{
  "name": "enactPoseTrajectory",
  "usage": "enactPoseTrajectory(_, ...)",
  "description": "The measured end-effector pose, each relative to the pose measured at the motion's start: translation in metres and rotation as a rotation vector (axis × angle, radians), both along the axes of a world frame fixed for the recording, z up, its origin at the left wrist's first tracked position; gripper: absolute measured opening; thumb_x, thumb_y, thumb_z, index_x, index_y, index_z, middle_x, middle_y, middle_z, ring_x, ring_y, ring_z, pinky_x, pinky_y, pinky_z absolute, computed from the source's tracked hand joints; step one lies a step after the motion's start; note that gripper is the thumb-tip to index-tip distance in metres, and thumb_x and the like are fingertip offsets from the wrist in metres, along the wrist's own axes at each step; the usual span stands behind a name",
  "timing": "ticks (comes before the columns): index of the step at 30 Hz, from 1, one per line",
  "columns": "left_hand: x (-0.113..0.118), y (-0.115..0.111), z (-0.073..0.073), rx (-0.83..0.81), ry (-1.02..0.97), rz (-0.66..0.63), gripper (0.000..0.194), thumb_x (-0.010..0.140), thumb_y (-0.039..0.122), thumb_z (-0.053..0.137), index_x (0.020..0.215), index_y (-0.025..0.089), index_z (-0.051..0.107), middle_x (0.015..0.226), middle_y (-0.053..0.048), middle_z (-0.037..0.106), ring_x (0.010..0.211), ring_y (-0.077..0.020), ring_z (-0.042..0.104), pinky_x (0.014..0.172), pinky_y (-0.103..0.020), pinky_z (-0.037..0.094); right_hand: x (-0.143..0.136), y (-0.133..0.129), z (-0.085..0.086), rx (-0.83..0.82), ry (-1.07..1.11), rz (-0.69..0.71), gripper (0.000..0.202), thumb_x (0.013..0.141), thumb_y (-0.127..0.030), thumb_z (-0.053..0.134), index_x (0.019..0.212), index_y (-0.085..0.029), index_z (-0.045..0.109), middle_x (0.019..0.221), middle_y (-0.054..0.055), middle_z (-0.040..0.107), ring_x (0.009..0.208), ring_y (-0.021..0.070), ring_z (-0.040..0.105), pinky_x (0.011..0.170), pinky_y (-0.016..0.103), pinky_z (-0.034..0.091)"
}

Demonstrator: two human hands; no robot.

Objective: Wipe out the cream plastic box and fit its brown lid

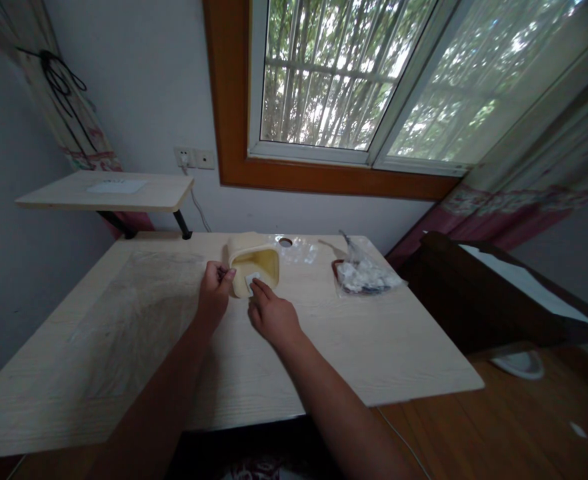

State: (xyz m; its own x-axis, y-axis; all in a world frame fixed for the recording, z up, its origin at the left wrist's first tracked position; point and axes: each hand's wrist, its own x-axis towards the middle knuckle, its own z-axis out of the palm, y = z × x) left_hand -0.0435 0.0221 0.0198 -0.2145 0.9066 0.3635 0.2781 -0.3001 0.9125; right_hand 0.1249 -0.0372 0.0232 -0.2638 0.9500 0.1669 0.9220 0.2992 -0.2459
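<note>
A cream-yellow plastic container (270, 261) lies tipped toward me near the back of the desk, its open side showing. My left hand (217, 293) pinches its left rim between thumb and fingers. With my right hand (273, 312) I hold a small whitish piece (250, 283), possibly a folded wipe or paper, against the inside near the lower edge. The fingers of my right hand are close together over that piece, so its full shape is hidden.
The pale wooden desk (344, 360) carries a clear plastic bag (367, 272) with white, fluffy-looking contents on the right. A raised shelf (159, 193) stands at the back left. Near the back edge is a round cable hole (285, 243). Dark furniture (454, 300) stands right of the desk.
</note>
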Motion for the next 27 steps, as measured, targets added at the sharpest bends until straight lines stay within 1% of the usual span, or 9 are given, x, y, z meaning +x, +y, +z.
enactPoseTrajectory(4, 0.0006, 0.0001, 0.0007, -0.003, -0.019, -0.019, 0.019, 0.086, 0.036, 0.06, 0.091, 0.021, 0.05, 0.08, 0.002, 0.053, 0.07, -0.0136, 0.053, 0.063, -0.025, 0.041, 0.0051, 0.0033, -0.0003, -0.006, -0.019, -0.094, 0.055, 0.097, -0.035, 0.038, 0.152, -0.025, 0.036, 0.16, 0.007, 0.034, 0.101, 0.0223, 0.07, 0.084, 0.037, 0.058)
enactPoseTrajectory(6, 0.0013, -0.0001, 0.0017, -0.004, -0.03, -0.024, 0.019, 0.085, 0.036, 0.06, 0.092, 0.021, 0.051, 0.08, 0.001, 0.054, 0.071, -0.014, 0.054, 0.065, -0.025, 0.042, 0.0048, 0.0028, -0.0004, -0.015, -0.01, -0.081, 0.055, 0.097, -0.035, 0.038, 0.152, -0.025, 0.035, 0.16, 0.007, 0.033, 0.103, 0.022, 0.069, 0.085, 0.037, 0.057)
enactPoseTrajectory(11, 0.0013, -0.0008, 0.0031, -0.008, -0.038, -0.042, 0.018, 0.086, 0.037, 0.06, 0.092, 0.021, 0.052, 0.08, 0.001, 0.054, 0.072, -0.0143, 0.054, 0.066, -0.025, 0.043, -0.0011, -0.0019, 0.0008, -0.033, 0.032, 0.063, 0.059, 0.095, -0.034, 0.043, 0.153, -0.027, 0.033, 0.161, 0.004, 0.033, 0.111, 0.0215, 0.066, 0.089, 0.034, 0.056)
enactPoseTrajectory(13, 0.0006, -0.0006, 0.0029, -0.018, -0.029, -0.049, 0.018, 0.086, 0.038, 0.059, 0.091, 0.022, 0.052, 0.078, 0.002, 0.054, 0.07, -0.0142, 0.053, 0.064, -0.025, 0.042, -0.0024, -0.0029, 0.0011, -0.036, 0.033, 0.089, 0.059, 0.095, -0.034, 0.043, 0.153, -0.028, 0.032, 0.161, 0.003, 0.033, 0.112, 0.0214, 0.066, 0.089, 0.034, 0.056)
enactPoseTrajectory(15, 0.0001, -0.0004, 0.0029, -0.023, -0.017, -0.051, 0.018, 0.086, 0.038, 0.058, 0.09, 0.022, 0.052, 0.076, 0.002, 0.053, 0.068, -0.0141, 0.053, 0.063, -0.025, 0.041, -0.0018, -0.0023, 0.001, -0.032, 0.027, 0.078, 0.058, 0.096, -0.034, 0.042, 0.153, -0.028, 0.032, 0.161, 0.003, 0.033, 0.113, 0.0213, 0.065, 0.088, 0.034, 0.057)
enactPoseTrajectory(20, 0.0009, -0.0013, 0.0041, -0.026, 0.002, -0.046, 0.016, 0.086, 0.036, 0.058, 0.087, 0.022, 0.052, 0.074, 0.002, 0.052, 0.068, -0.0142, 0.052, 0.064, -0.025, 0.041, 0.0045, 0.0029, -0.0002, -0.013, 0.007, -0.056, 0.054, 0.097, -0.035, 0.039, 0.15, -0.027, 0.037, 0.16, 0.004, 0.034, 0.107, 0.0215, 0.068, 0.087, 0.036, 0.057)
enactPoseTrajectory(22, 0.0014, -0.002, 0.0045, -0.027, 0.0, -0.046, 0.016, 0.087, 0.037, 0.058, 0.087, 0.022, 0.052, 0.074, 0.002, 0.052, 0.068, -0.0142, 0.052, 0.064, -0.025, 0.041, 0.0059, 0.0041, -0.0002, -0.011, 0.011, -0.084, 0.054, 0.097, -0.035, 0.038, 0.15, -0.026, 0.037, 0.16, 0.005, 0.035, 0.108, 0.0217, 0.068, 0.087, 0.036, 0.057)
enactPoseTrajectory(24, 0.0015, -0.0025, 0.0047, -0.022, -0.003, -0.05, 0.016, 0.087, 0.037, 0.058, 0.087, 0.022, 0.052, 0.074, 0.002, 0.052, 0.068, -0.0142, 0.051, 0.064, -0.025, 0.041, 0.0054, 0.0037, -0.0001, -0.022, 0.018, -0.073, 0.054, 0.097, -0.035, 0.039, 0.151, -0.025, 0.037, 0.16, 0.005, 0.035, 0.11, 0.0219, 0.067, 0.088, 0.036, 0.057)
enactPoseTrajectory(27, 0.0015, -0.0028, 0.0047, -0.013, -0.007, -0.059, 0.016, 0.087, 0.037, 0.058, 0.087, 0.022, 0.052, 0.074, 0.003, 0.051, 0.068, -0.014, 0.051, 0.063, -0.025, 0.04, 0.0017, 0.0006, -0.0001, -0.039, 0.03, 0.012, 0.057, 0.096, -0.034, 0.041, 0.152, -0.026, 0.035, 0.161, 0.004, 0.033, 0.113, 0.0216, 0.065, 0.09, 0.034, 0.056)
